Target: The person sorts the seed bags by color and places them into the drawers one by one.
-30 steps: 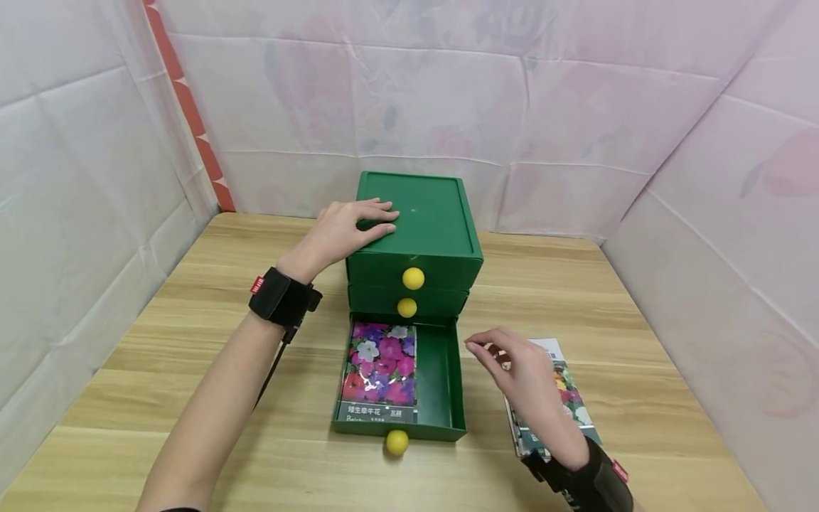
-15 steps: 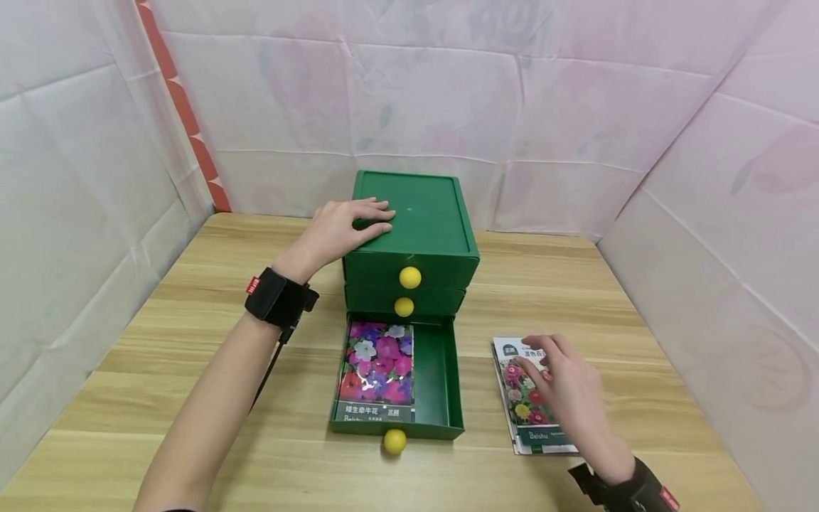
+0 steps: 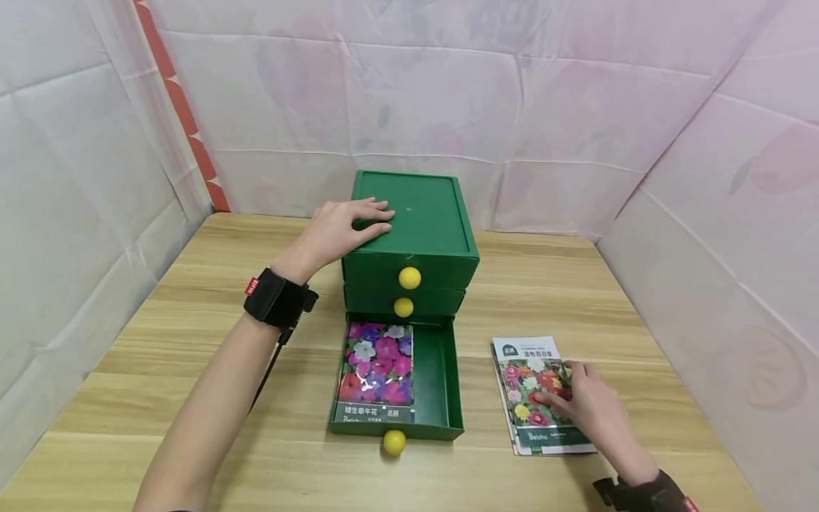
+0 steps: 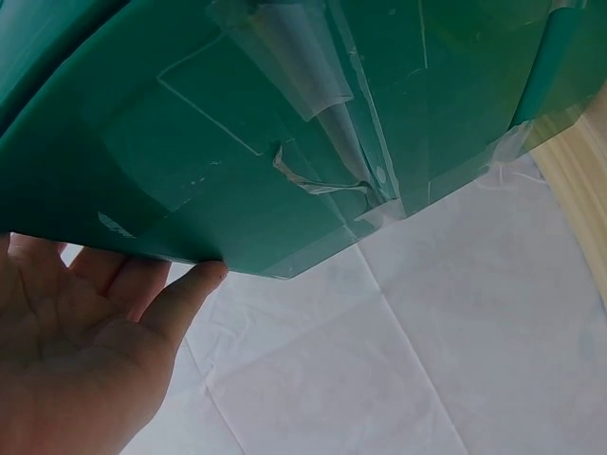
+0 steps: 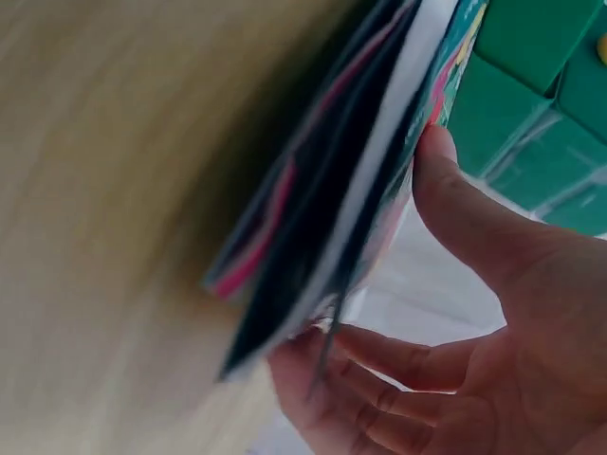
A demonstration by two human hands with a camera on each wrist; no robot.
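- So the right hand (image 3: pixel 585 402) is down on a little stack of seed packets (image 3: pixel 540 395) lying flat on the wooden table (image 3: pixel 192 299), just right of the open bottom drawer (image 3: pixel 441 377).
- From the right wrist view, the thumb (image 5: pixel 465 213) sits on the printed face and the fingers (image 5: pixel 379 398) curl in by the stack's edge, so I'd call it a light pinch getting started, nothing clamped hard yet.
- These packets look thin, glossy and floppy, basically no weight. Judging by that, they'll slide over each other easily and bend if grabbed at a corner.
- Best spot to take hold is probably a long edge near the middle, thumb on top, fingers underneath, peeling off just the top one.
- The left hand (image 3: pixel 345 227) lies flat, fingers straight, on top of the green drawer cabinet (image 3: pixel 422 213), gripping nothing.
- One packet with purple flowers (image 3: pixel 377 373) already lies in the drawer's left side, with a yellow knob (image 3: pixel 394 442) out front.
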